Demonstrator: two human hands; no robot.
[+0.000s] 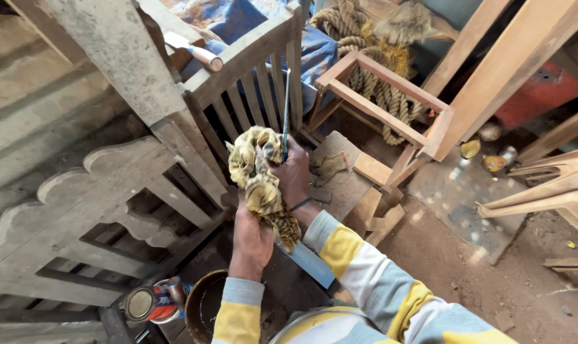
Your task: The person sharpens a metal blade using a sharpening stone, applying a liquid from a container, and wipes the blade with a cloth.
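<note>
both hands meet at a yellow striped rag (262, 185): the left hand (252, 239) grips it from below, the right hand (293, 175) clutches a thin blue-handled tool (285, 118) just above, rag bunched between them.

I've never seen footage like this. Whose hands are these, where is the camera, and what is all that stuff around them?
The single picture comes from a camera worn on a person's head, looking down at their own two bare hands. The left hand and the right hand together grip a yellow patterned rag wrapped around a thin blue-handled tool. In front stands an unfinished wooden chair. On the dirt floor are a small tin can, a dark bowl, wood offcuts and coiled rope.
</note>
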